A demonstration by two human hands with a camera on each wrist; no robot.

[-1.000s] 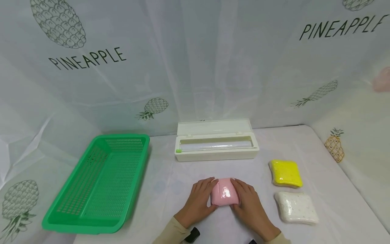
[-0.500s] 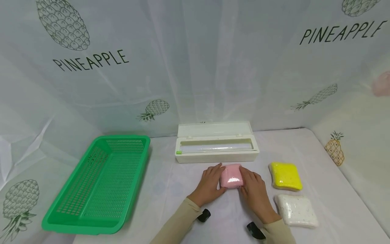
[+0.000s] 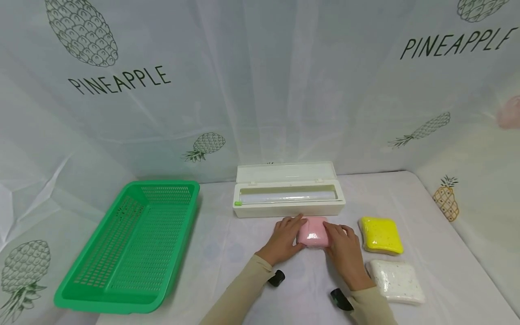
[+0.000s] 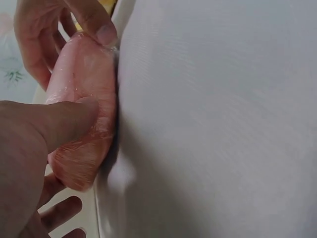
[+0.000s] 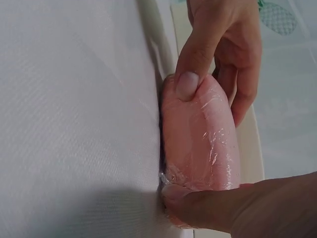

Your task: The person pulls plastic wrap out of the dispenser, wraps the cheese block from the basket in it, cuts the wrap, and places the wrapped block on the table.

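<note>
A pink block (image 3: 314,233) wrapped in clear film, soft-looking with rounded edges, lies on the white cloth just in front of the white wrap box. My left hand (image 3: 283,239) grips its left side; the thumb presses the near face in the left wrist view (image 4: 81,116). On the opposite side, my right hand (image 3: 345,253) holds it, its thumb also on the near face in the right wrist view (image 5: 198,203). Both hands' fingertips curl toward the block's far side and are partly hidden. The film shows wrinkles and a shine.
Behind the block stands the white box (image 3: 288,209), lid raised, with a roll of film (image 3: 288,197) inside. A green basket (image 3: 170,253) is at left. On the right lie a wrapped yellow block (image 3: 381,234) and a wrapped white block (image 3: 397,280).
Both hands have moved the pink block away from me and to the right, up close to the white box. Most of this shift came in the first half second.
</note>
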